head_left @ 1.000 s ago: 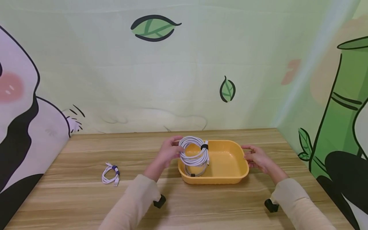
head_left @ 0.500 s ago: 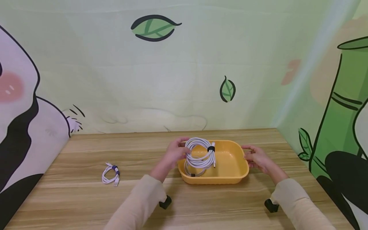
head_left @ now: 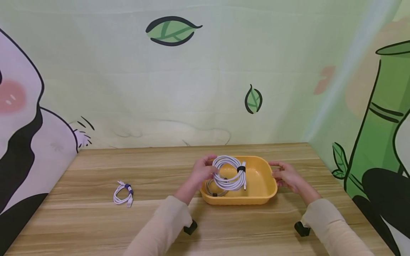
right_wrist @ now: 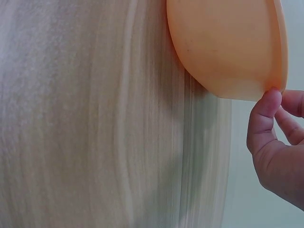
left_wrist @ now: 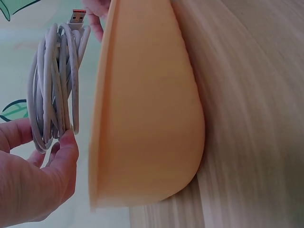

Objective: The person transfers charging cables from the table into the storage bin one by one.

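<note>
My left hand (head_left: 202, 171) pinches a large coiled white USB cable (head_left: 229, 185) between thumb and fingers. The coil, bound by a black strap, hangs over the left part of a yellow plastic tray (head_left: 261, 182). In the left wrist view its USB plug (left_wrist: 78, 16) points away from the hand, and the coil stands above the tray's rim. A smaller coiled cable (head_left: 221, 194) lies inside the tray, partly hidden behind the large coil. At the tray's right end my right hand (head_left: 287, 176) holds the rim, with the thumb (right_wrist: 270, 102) on the outer wall.
Farther left on the wooden table (head_left: 80, 217) lies a small white coiled cable (head_left: 120, 202) with a blue strap. A printed cloth backdrop (head_left: 208, 89) rises behind the table's rear edge and on both sides.
My left hand has carried the large coiled cable to the right and slightly lower over the tray. The right hand and tray look still.
</note>
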Demonstrator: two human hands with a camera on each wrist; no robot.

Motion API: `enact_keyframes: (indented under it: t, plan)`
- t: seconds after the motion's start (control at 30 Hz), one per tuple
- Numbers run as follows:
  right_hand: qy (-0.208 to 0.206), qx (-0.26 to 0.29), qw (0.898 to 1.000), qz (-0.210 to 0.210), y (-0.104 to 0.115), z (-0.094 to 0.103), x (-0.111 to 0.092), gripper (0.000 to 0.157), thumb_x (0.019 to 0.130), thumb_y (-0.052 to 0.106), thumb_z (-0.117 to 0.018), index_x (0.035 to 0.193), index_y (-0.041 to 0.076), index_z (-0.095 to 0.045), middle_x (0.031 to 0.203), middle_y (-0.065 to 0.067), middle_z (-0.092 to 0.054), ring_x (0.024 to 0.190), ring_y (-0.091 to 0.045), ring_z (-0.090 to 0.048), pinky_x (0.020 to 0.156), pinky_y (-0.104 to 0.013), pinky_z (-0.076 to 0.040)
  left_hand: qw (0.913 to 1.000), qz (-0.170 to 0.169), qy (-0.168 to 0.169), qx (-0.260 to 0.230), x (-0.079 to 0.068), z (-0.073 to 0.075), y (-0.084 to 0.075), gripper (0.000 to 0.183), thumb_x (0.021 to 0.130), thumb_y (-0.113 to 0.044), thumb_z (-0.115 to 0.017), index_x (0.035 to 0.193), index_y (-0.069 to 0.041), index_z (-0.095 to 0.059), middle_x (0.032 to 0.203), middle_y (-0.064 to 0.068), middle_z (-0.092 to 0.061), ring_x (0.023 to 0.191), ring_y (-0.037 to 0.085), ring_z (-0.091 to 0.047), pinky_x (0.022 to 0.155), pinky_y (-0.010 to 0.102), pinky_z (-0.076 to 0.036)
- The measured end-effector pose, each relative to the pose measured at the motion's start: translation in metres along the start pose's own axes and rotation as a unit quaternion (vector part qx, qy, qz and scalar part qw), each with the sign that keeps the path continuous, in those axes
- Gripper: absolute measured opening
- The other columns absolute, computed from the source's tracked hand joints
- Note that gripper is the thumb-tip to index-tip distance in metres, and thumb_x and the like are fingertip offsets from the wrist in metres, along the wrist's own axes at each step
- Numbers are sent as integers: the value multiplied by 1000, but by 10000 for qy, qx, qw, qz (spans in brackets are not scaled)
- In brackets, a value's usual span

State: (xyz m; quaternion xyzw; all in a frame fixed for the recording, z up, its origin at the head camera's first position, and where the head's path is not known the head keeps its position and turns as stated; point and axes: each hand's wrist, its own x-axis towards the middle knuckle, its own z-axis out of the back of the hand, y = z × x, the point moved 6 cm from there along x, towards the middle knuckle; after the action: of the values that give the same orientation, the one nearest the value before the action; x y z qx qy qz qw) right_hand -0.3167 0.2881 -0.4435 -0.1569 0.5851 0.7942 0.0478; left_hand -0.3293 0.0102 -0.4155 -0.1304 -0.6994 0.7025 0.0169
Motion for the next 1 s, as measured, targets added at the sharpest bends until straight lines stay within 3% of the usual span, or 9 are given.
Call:
enact_keyframes:
  t: [0.27,0.6,1.0]
  plan:
    - [-3,21,10000,-7,0,0,-1,53,87,2,-44,136,1,-25,84,-5,-46,54,-8,-48,52,-23,-48,10000,-12,-33,-3,1,-11,6,52,70,14,-51,120,1,-48,103,17,-54,72,15,-53,51,17,-45]
    - [-10,63,10000,-35,1,-1,0,52,87,2,-44,136,1,-25,84,-5,-47,55,-9,-49,52,-22,-47,9999,73,-112,40,10,-22,19,50,72,13,-53,120,0,-49,106,19,-55,77,19,-56,54,20,-49]
    - [-157,79,9998,-132,0,0,1,52,87,3,-45,136,3,-27,88,-6,-46,54,-8,-48,52,-22,-48,9992,169,-246,254,13,-32,29,49,71,12,-54,119,-1,-51,99,16,-57,68,15,-53,50,19,-48]
